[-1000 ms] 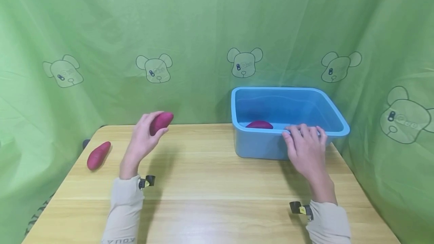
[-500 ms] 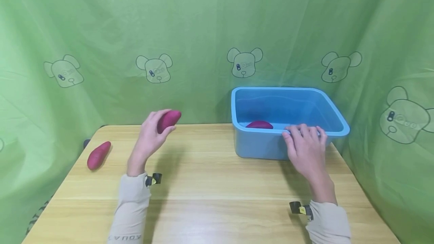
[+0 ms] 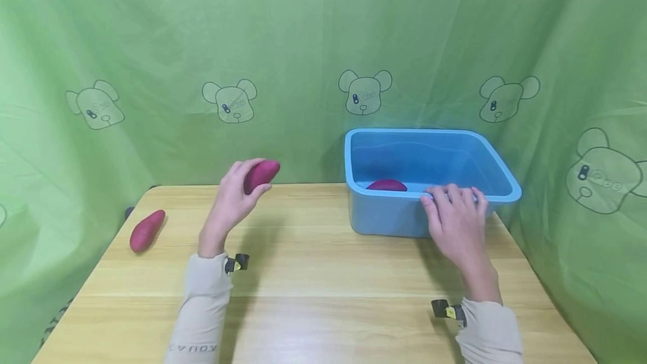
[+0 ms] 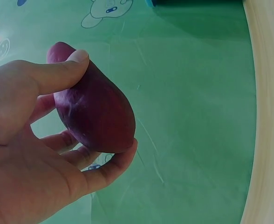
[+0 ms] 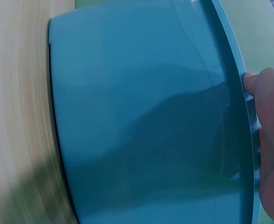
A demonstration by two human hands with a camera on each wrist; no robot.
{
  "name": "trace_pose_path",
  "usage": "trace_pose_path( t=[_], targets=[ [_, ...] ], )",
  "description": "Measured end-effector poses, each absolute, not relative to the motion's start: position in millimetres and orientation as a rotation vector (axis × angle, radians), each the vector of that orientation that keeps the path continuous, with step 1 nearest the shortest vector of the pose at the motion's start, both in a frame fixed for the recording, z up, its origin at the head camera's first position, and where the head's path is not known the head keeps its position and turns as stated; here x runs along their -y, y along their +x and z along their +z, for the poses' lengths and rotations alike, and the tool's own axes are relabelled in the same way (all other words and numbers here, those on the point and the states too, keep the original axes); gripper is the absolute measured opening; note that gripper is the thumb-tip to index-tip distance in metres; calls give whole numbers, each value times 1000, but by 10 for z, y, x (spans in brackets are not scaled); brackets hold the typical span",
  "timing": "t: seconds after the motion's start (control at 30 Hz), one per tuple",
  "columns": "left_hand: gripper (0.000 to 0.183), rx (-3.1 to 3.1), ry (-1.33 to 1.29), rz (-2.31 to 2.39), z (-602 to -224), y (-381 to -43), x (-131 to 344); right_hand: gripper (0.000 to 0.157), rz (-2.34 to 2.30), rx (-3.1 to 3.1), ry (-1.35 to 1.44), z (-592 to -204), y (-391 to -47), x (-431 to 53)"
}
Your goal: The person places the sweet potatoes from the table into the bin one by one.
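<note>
My left hand (image 3: 234, 201) holds a purple-red sweet potato (image 3: 264, 173) in the air above the table's far left part. In the left wrist view its thumb lies across the narrow end of the sweet potato (image 4: 97, 109), with the fingers curled beneath. My right hand (image 3: 459, 226) grips the near rim of a blue plastic bin (image 3: 384, 215); in the right wrist view the thumb is at the rim and the fingertips are mostly hidden. Inside the bin lies another sweet potato (image 3: 388, 185), partly hidden by the near wall. A third sweet potato (image 3: 147, 231) rests on the table at left.
The wooden table (image 3: 313, 274) ends at a green curtain (image 3: 298, 44) printed with bear heads, which hangs behind and at both sides. The bin stands at the table's far right, close to the curtain. Small wrist cameras sit on both sleeves.
My left hand has moved to the right and slightly up in the head view, carrying the sweet potato. The right hand, the bin and the other sweet potatoes have stayed in place.
</note>
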State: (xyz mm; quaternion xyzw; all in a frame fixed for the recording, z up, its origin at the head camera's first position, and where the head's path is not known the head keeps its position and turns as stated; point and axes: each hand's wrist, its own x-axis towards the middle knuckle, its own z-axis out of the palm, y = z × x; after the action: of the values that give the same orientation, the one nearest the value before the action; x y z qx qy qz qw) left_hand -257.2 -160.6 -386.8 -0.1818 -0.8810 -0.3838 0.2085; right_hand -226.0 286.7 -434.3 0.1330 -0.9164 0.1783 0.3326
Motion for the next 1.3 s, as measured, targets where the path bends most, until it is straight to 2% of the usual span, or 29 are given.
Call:
trace_pose_path(
  t=[1.3],
  targets=[
    [57,2424,-649,-1030,-3688,-2660,1125,36,462,2425,336,-4327,-2250,-2865]
  ],
)
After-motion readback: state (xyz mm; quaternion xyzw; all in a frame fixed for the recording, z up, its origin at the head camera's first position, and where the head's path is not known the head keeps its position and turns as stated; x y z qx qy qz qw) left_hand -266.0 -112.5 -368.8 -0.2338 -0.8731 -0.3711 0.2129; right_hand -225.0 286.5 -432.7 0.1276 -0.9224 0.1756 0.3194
